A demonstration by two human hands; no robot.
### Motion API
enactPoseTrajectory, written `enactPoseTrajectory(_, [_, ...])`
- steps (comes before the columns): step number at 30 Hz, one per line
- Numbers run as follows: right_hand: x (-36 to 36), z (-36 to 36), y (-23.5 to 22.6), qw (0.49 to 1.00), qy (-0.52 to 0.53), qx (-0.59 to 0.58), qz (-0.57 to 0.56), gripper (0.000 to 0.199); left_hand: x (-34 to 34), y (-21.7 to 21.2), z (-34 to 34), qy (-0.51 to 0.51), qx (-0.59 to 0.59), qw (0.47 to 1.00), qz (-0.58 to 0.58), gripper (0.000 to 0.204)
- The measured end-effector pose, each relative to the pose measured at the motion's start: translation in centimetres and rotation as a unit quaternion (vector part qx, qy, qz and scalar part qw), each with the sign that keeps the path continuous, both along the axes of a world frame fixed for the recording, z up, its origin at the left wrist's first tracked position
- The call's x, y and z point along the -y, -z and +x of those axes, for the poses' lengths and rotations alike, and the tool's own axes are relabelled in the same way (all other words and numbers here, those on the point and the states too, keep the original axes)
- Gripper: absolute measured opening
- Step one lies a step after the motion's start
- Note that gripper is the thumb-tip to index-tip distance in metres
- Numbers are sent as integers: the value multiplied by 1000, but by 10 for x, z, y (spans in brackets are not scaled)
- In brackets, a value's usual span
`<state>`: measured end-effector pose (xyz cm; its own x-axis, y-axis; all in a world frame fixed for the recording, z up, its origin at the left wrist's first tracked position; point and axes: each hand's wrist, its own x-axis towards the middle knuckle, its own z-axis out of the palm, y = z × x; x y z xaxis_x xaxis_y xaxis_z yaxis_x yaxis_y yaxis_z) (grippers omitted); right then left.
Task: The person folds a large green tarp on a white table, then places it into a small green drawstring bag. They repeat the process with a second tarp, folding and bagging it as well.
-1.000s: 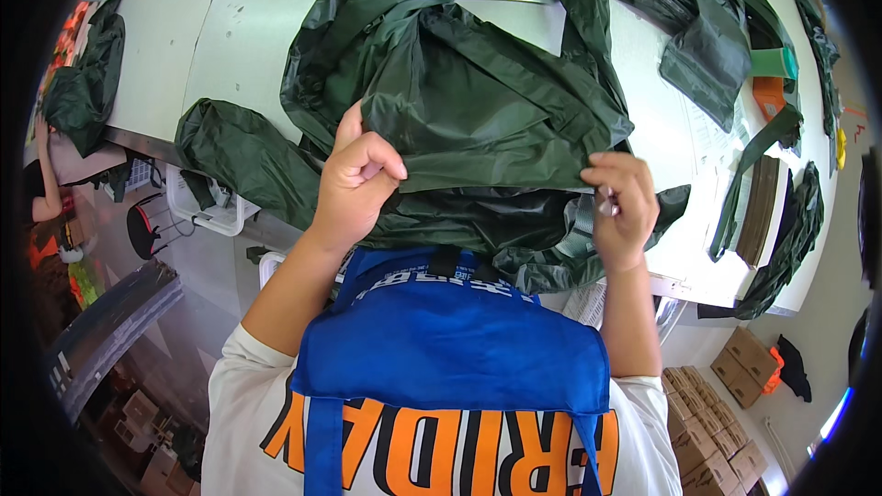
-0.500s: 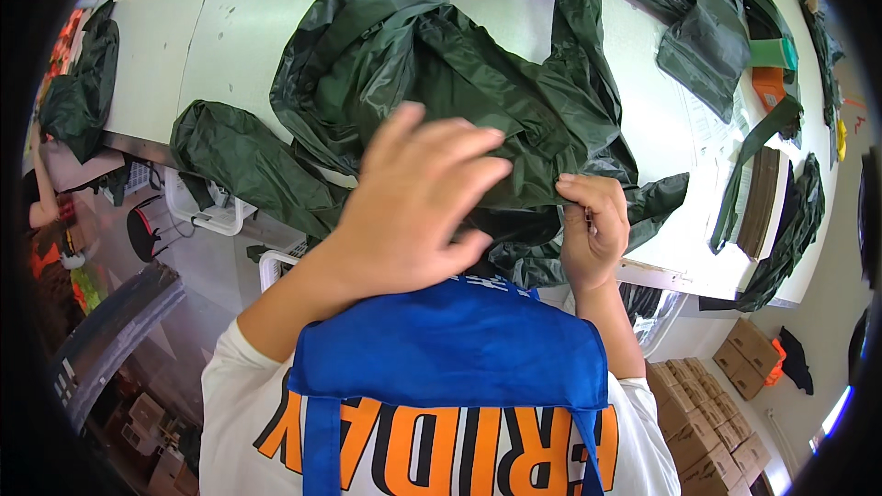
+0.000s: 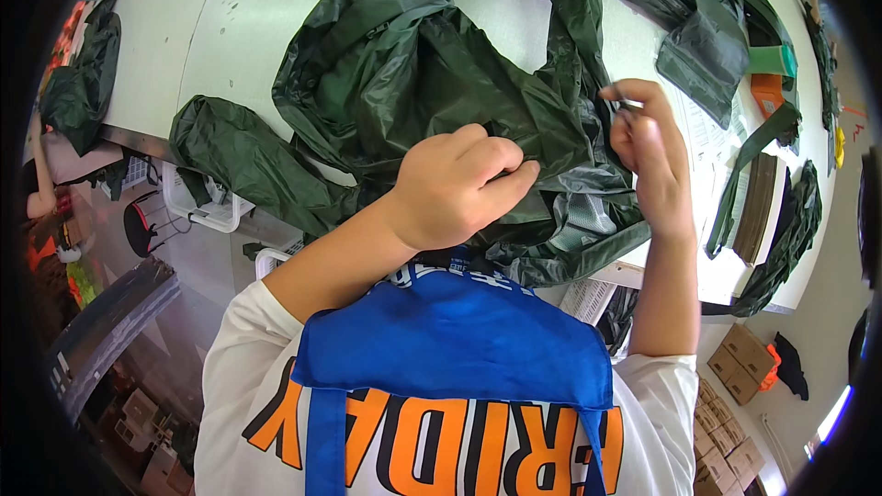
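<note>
A dark green coated garment (image 3: 432, 83), like a raincoat with snap buttons on one edge, lies bunched on the white table in front of me. My left hand (image 3: 459, 186) is closed over its near part, thumb and fingers pinching the green fabric. At the garment's right edge, my right hand (image 3: 654, 161) is raised with fingers curled round a small dark object (image 3: 627, 106) whose kind I cannot make out. A sleeve-like part (image 3: 248, 156) hangs over the table's near edge at left, and a pale mesh lining shows below the hands.
On the right of the table (image 3: 514, 23) lie more green pieces (image 3: 707, 55), a green roll (image 3: 772, 61), an orange box (image 3: 767, 92) and a brown stack (image 3: 764, 202). White baskets (image 3: 207, 197) stand below the edge. Cartons (image 3: 740, 363) are piled at lower right. Another person's arm (image 3: 41, 184) shows at far left.
My left hand has gone from spread fingers above the fabric to a closed pinch on it, a little to the right. My right hand has left the near edge, moving up and right.
</note>
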<state>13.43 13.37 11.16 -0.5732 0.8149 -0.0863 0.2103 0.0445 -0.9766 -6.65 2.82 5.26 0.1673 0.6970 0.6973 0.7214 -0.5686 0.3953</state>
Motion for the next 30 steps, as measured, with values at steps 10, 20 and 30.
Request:
enactPoseTrajectory(10, [6,-13,6,986,-129,100,-35,27,16,-7,-18,-5,219,969,-116,31])
enactPoseTrajectory(20, [21,-25,17,996,-70,49,37,29,20,-10,-18,-14,283,950,-129,31])
enactPoseTrajectory(30, [20,-18,50,973,89,-173,-122,31,23,-8,-19,-2,272,950,-155,32])
